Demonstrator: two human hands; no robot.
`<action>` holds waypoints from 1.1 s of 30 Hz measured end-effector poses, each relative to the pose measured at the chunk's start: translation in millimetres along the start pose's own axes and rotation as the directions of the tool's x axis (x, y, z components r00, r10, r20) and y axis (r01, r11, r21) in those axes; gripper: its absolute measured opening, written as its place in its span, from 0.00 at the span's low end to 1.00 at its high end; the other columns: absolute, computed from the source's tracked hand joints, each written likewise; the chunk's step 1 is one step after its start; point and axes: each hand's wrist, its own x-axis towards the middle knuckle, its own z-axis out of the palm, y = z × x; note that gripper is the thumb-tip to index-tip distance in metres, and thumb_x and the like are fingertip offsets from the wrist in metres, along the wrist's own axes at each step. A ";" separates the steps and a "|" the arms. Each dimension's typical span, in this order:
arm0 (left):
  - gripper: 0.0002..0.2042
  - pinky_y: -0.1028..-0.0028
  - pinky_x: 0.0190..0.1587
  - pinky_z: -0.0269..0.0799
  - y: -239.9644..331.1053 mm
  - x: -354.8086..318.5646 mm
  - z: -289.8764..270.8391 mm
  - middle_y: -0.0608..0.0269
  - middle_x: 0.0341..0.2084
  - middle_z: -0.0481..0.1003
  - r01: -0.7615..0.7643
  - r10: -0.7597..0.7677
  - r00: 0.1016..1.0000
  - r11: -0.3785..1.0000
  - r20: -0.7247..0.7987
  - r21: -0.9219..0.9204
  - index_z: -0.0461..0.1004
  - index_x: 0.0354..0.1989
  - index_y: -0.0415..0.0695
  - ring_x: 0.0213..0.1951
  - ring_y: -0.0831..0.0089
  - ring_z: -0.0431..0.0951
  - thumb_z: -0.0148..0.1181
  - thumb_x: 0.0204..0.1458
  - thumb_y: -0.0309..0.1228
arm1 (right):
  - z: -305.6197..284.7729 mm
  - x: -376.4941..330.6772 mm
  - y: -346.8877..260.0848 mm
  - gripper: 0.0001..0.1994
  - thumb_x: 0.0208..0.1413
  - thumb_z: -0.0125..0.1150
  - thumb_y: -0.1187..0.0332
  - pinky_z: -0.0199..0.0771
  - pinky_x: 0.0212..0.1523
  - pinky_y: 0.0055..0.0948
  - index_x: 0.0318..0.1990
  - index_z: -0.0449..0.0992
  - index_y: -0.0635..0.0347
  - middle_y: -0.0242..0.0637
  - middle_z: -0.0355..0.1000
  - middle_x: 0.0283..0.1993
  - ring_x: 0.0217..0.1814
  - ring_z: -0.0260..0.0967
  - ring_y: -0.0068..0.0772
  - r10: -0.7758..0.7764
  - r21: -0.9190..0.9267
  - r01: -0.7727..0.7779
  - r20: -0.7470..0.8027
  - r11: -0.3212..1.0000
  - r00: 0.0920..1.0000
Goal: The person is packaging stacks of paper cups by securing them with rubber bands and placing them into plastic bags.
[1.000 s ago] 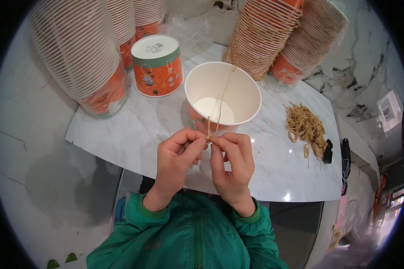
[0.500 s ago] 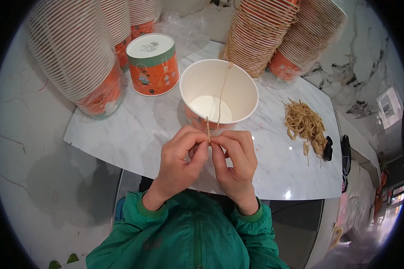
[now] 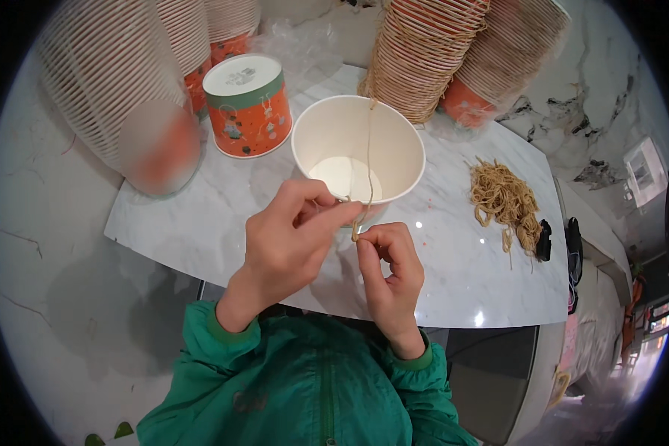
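Observation:
An open white paper tub (image 3: 400,160) with an orange outside stands on the table before me. A thin tan string (image 3: 369,149) hangs from its far rim across the mouth to the near side, where my hands are. My right hand (image 3: 395,275) is closed in a pinch on the string just below the near rim, at what looks like a small loop or knot. My left hand (image 3: 286,234) is at the near rim, fingers bent round a bit of the string and thumb reaching toward the right fingertips. The exact hold of the left fingertips is partly hidden.
A closed orange tub (image 3: 249,119) with a green band stands left of the open one. Nested tubs (image 3: 111,82) rise at the left; string-wrapped tubs (image 3: 418,63) and bagged tubs (image 3: 513,52) stand behind. A string pile (image 3: 504,201) lies right beside a black object (image 3: 544,240).
My left hand has shifted up and left toward the tub's near rim, parting from the right. My right hand has moved slightly down, keeping its pinch on the string.

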 end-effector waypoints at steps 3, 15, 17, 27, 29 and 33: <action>0.19 0.78 0.25 0.66 -2.3 7.7 -2.2 0.63 0.38 0.73 -0.163 0.154 0.985 0.980 0.078 0.118 0.84 0.42 0.45 0.30 0.75 0.73 0.66 0.39 0.16 | -2.0 -0.6 -1.9 0.03 0.60 0.59 0.81 0.68 0.35 0.22 0.40 0.75 0.67 0.36 0.69 0.38 0.34 0.66 0.23 0.030 0.029 -0.030 0.003 0.999 1.000; 0.16 0.76 0.24 0.72 -15.0 9.4 4.3 0.62 0.38 0.74 -0.283 0.276 0.959 0.945 0.065 0.163 0.83 0.38 0.42 0.28 0.73 0.76 0.67 0.37 0.16 | -4.5 -12.1 5.9 0.02 0.61 0.59 0.79 0.65 0.35 0.19 0.40 0.74 0.67 0.33 0.69 0.38 0.34 0.64 0.19 0.256 0.169 -0.246 -0.036 0.954 0.966; 0.14 0.74 0.27 0.75 -11.4 9.8 3.5 0.64 0.37 0.73 -0.271 0.262 0.963 0.946 0.071 0.181 0.82 0.37 0.41 0.29 0.72 0.78 0.68 0.38 0.18 | -4.5 -12.2 8.7 0.02 0.61 0.60 0.79 0.65 0.35 0.19 0.40 0.75 0.67 0.32 0.69 0.38 0.34 0.64 0.19 0.248 0.173 -0.238 -0.037 0.956 0.968; 0.16 0.71 0.25 0.73 -10.9 6.6 -2.3 0.58 0.39 0.77 -0.376 0.368 0.924 0.924 0.108 0.068 0.78 0.35 0.40 0.27 0.65 0.77 0.65 0.34 0.17 | 0.2 -6.2 6.2 0.03 0.59 0.62 0.80 0.65 0.33 0.19 0.39 0.76 0.66 0.32 0.69 0.37 0.32 0.63 0.19 0.110 0.114 -0.104 -0.049 0.988 0.993; 0.15 0.69 0.28 0.75 -11.6 6.7 -8.6 0.59 0.38 0.77 -0.383 0.372 0.917 0.922 0.143 0.058 0.77 0.35 0.39 0.30 0.64 0.79 0.64 0.34 0.18 | 2.3 -4.4 5.2 0.03 0.58 0.62 0.81 0.66 0.32 0.20 0.39 0.76 0.66 0.32 0.69 0.37 0.31 0.64 0.19 0.083 0.094 -0.078 -0.055 0.992 0.995; 0.14 0.67 0.27 0.75 -12.6 9.0 -20.6 0.60 0.35 0.76 -0.325 0.310 0.916 0.945 0.255 0.020 0.76 0.35 0.39 0.29 0.63 0.79 0.65 0.35 0.18 | 1.8 -1.6 2.2 0.05 0.57 0.63 0.82 0.66 0.30 0.20 0.39 0.76 0.65 0.34 0.69 0.36 0.29 0.65 0.20 0.002 0.001 -0.002 -0.068 1.000 0.998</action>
